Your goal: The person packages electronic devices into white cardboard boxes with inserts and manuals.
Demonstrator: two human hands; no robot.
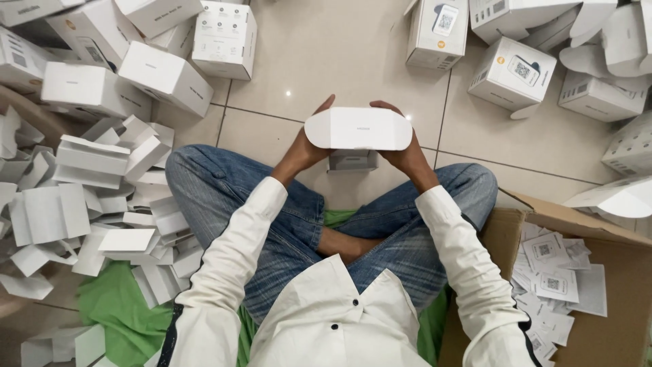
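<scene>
The left hand (304, 146) and right hand (406, 151) both grip a small white box (358, 129) above the floor (339, 61), top flap open (closing step, probably); next, the flap needs tucking in.

The small rectangular cardboard box with rounded flaps (358, 129) is plain white, its underside grey. The long-sleeved cotton shirt (326, 319) is white with black buttons and a black sleeve stripe. The faded denim jeans (224, 190) are blue. The cloth floor mat (122, 319) is green, the corrugated cardboard carton (611, 340) brown, the glossy floor tiles (339, 54) beige.
</scene>
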